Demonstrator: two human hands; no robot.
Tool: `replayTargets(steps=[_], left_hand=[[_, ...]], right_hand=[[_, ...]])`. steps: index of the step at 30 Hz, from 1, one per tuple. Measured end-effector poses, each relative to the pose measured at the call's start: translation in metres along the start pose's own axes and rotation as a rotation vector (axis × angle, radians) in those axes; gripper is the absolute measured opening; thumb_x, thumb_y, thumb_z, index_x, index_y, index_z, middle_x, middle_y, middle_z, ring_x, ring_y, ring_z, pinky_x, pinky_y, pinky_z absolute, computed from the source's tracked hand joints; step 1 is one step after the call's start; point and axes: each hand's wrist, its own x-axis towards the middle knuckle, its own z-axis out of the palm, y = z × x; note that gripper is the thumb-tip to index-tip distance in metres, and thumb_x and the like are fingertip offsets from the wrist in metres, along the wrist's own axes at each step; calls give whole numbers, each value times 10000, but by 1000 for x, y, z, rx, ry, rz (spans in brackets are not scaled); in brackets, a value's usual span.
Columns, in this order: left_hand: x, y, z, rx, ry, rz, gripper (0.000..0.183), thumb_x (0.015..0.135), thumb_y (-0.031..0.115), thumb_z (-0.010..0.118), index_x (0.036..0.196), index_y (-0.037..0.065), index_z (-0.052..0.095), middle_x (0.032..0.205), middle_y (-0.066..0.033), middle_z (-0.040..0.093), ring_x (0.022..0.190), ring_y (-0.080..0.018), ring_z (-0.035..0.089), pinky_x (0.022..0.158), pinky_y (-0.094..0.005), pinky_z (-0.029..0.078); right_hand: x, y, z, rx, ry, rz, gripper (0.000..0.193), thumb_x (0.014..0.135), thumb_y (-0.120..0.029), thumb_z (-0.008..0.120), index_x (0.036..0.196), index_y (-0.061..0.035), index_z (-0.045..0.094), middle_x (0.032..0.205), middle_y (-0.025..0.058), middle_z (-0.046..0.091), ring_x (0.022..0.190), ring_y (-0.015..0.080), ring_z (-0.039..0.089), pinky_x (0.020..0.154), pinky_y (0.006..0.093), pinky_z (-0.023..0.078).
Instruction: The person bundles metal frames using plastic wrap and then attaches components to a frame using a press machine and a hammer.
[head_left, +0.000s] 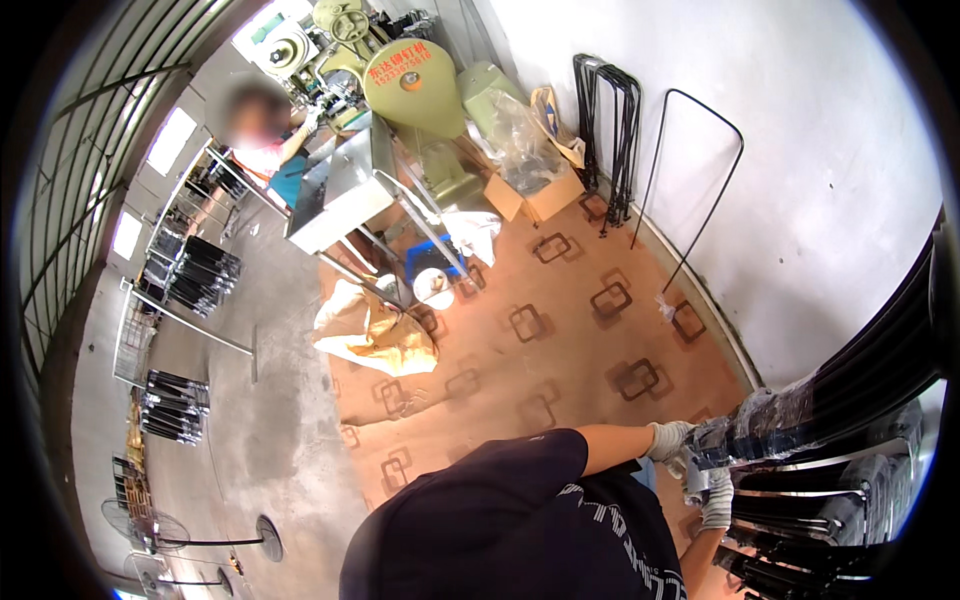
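Note:
A thick bundle of long black tubes slants down from the right edge, its lower end wrapped in shiny clear film. My left hand, in a whitish knit glove, is closed at the tip of the wrapped end. Just below it, my right hand, gloved too, has its fingers bent round a small greyish thing against the underside of the bundle. What that thing is, I cannot make out. The fingertips of both hands are partly hidden.
More black tubes lie below the bundle. Black frames lean on the white wall. A green machine, metal table, open carton and yellow sack stand farther off. Another person works by the machine.

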Motion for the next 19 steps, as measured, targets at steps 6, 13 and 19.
replayTargets(steps=[6, 13, 19], left_hand=[[2, -35, -2, -146, -70, 77, 485, 798, 273, 600, 1250, 163, 463, 1292, -2, 473, 1205, -209, 413, 1015, -463, 289], [-13, -6, -2, -287, -34, -176, 577, 750, 260, 653, 1284, 198, 442, 1281, 70, 479, 1195, -107, 395, 1067, -398, 217], [-30, 19, 14, -661, 91, -375, 526, 811, 393, 575, 1282, 199, 444, 1263, -4, 496, 1238, -161, 348, 1050, -507, 184]], right_hand=[[-24, -19, 22, 22, 128, -67, 493, 827, -329, 522, 1225, -57, 417, 1126, 120, 530, 914, 246, 563, 690, 361, 511], [-48, -17, 91, 227, 259, -89, 598, 792, -407, 582, 1246, -69, 390, 1127, 123, 515, 923, 265, 562, 652, 388, 522], [-89, -5, 141, -72, 359, 35, 638, 786, -502, 573, 1279, -153, 365, 1138, 137, 499, 900, 285, 564, 553, 426, 522]])
